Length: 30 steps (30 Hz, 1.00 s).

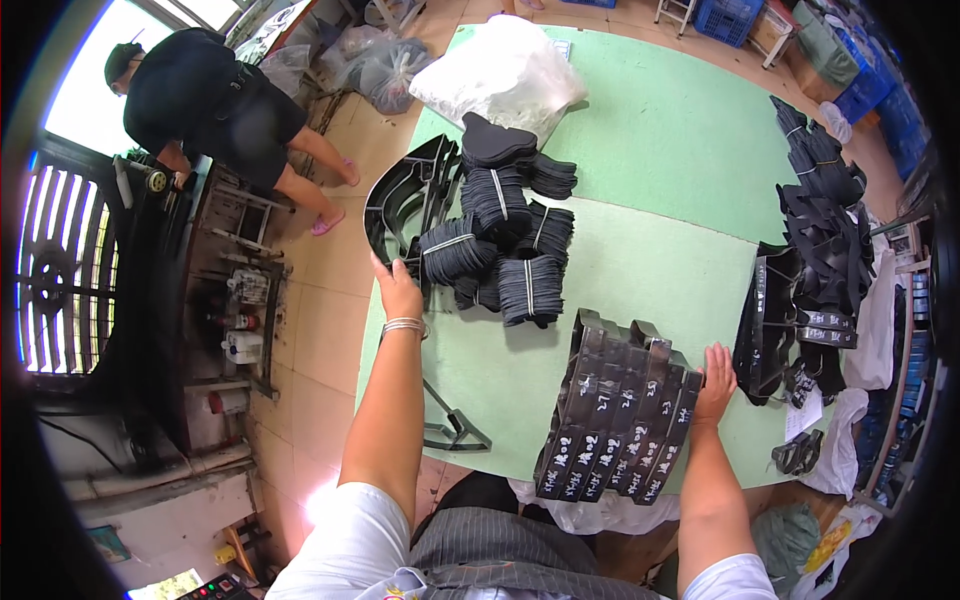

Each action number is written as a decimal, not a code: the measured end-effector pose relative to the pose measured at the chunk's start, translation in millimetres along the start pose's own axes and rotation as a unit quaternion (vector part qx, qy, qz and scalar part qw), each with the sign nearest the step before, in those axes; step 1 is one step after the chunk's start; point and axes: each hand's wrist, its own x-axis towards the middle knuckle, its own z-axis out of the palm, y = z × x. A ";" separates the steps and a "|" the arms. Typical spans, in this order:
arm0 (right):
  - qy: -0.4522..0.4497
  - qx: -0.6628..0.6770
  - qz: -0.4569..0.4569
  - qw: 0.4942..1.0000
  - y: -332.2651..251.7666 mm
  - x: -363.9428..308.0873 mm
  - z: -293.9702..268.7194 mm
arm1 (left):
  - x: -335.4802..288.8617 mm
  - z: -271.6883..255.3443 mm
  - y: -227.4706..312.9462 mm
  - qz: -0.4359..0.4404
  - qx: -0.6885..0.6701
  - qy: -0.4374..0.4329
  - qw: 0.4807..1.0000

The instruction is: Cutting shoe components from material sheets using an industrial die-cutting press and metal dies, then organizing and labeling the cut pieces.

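Observation:
At the table's left edge, my left hand (pixel 399 290) grips the near end of a curved black cutting die (pixel 385 205), thumb and fingers at its rim. More dark curved frames lie inside and beside it. To the right, the outstretched fingers of my right hand (pixel 716 385) rest along the right side of a row of black cutting dies (pixel 620 410), which stand side by side with white handwriting on their walls. Between my hands, farther back, are several tied bundles of black cut pieces (pixel 497 200), some stacked on others. A loose-looking dark piece (pixel 497 142) tops the pile.
A white plastic bag (pixel 500 75) sits at the table's far side. More black dies (pixel 775 320) and dark cut pieces (pixel 825 235) line the right edge. An angular black frame (pixel 455 425) lies at the near left edge. Another person (pixel 225 105) bends over a bench at left.

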 end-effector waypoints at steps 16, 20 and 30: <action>0.025 -0.014 -0.004 1.000 7.0 0.6 6.5 | -101.6 -139.3 -57.7 -0.006 0.229 0.003 0.973; 0.026 -0.019 -0.010 0.999 7.6 0.8 12.0 | -181.7 -178.4 -118.4 -0.240 0.196 -0.016 0.951; 0.007 -0.021 0.000 1.000 10.3 -3.5 13.7 | -129.4 -148.5 -104.7 -0.141 0.157 -0.029 0.977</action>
